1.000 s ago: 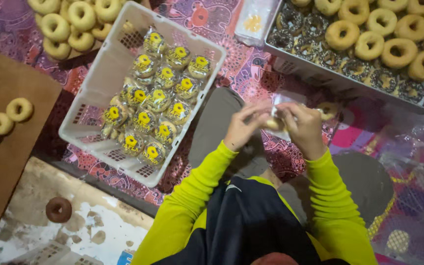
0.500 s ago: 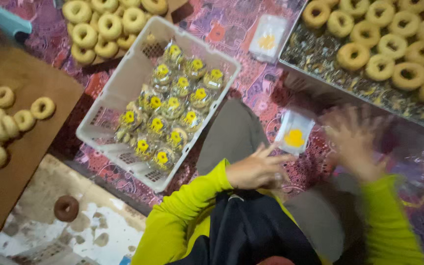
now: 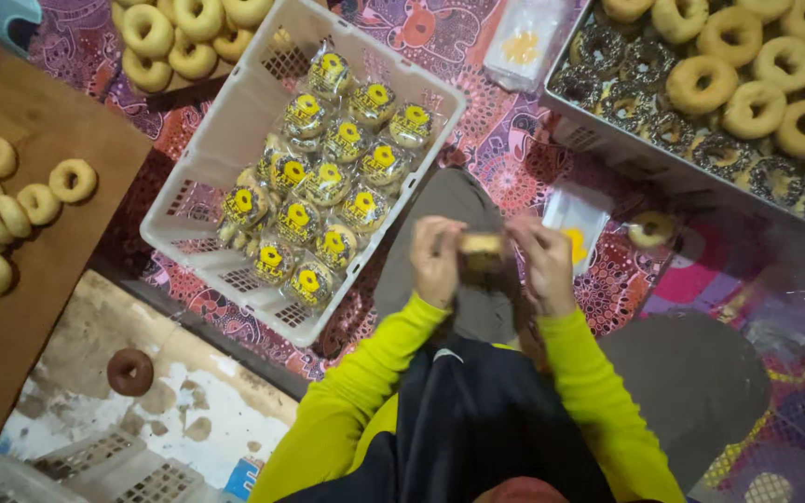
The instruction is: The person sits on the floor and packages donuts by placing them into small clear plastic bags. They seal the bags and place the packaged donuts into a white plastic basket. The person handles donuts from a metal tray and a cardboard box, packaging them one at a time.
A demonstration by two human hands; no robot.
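Here, at the frame's centre, the left hand (image 3: 437,261) and right hand (image 3: 546,265) pinch a small doughnut (image 3: 482,248) from either side, equally near.

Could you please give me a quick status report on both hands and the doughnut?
Left hand and right hand both gripping one small doughnut between them, above the lap. Basket of wrapped doughnuts at left. Nothing in between.
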